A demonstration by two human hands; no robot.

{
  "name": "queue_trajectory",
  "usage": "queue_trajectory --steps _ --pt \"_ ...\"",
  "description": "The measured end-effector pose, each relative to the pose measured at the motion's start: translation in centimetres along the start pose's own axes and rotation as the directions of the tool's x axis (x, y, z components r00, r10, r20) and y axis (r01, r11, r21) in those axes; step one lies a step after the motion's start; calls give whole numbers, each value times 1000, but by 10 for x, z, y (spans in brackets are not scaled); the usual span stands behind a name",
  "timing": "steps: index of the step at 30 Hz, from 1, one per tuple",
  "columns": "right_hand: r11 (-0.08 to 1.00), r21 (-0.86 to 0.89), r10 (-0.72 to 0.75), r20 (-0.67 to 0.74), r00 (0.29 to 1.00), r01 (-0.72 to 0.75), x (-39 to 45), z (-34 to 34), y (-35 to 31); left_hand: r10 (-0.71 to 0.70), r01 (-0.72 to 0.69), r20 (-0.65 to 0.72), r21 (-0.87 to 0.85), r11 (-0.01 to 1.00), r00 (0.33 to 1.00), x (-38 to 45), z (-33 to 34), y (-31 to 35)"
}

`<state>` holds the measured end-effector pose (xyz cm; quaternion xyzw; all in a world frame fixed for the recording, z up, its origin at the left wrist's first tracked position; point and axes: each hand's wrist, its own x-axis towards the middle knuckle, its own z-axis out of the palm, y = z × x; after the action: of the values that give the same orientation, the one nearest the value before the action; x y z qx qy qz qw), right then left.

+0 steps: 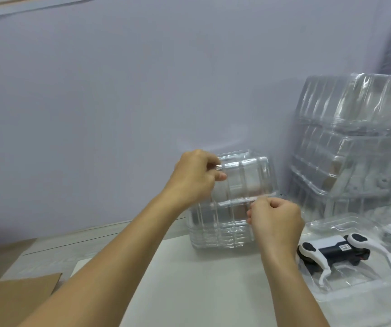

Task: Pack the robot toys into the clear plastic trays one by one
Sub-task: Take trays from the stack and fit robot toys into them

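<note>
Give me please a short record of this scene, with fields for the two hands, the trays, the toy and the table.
left hand: left hand grips the top clear tray, lifted off the stack
right hand: right hand pinches the rim of the small tray stack
other trays: tall tray pile against the wall, at right
toy: black and white robot toy lying in an open tray
surface: white table, cardboard sheet at left

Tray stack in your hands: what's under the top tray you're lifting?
More nested clear trays, standing on the white tabletop. The left hand and right hand peel the top tray off. The count is unreadable.
</note>
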<state>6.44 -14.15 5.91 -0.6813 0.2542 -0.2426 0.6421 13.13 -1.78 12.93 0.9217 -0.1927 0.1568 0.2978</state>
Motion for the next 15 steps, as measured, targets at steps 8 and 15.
queue_trajectory --steps 8,15 --pt "983 180 2 246 969 -48 -3 7 -2 -22 16 -150 -43 999 988 -8 -43 -6" --pt "780 606 -188 465 865 -156 -20 15 -25 4 -7 -146 -24 1000 989 -15 -65 4"
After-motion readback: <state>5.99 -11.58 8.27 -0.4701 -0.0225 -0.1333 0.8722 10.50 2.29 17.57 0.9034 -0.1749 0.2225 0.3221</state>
